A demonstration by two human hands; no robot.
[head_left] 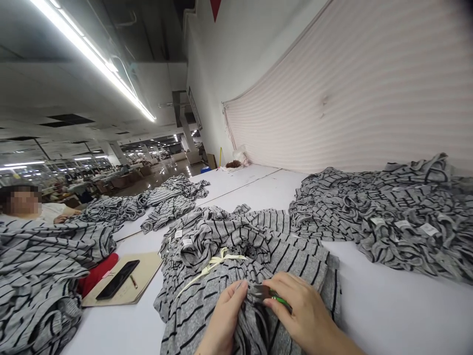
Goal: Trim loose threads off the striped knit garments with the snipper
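Grey garments with dark stripes (295,256) lie in a heap at the front centre of the white table. My left hand (229,310) pinches a bit of the striped cloth between thumb and fingers. Right beside it, my right hand (291,301) is closed on a small cutter with a green handle (283,301), its dark blades pointing at the left fingertips. The blade tips are blurred against the cloth. A pale yellow ribbon (214,264) lies loosely over the heap, just beyond my hands.
More striped garments (369,212) are piled at right and left. A notebook (148,276) with a black phone (118,279) and a pen (133,281) rests at left, by a red item (98,273). A person (55,212) is at the far left.
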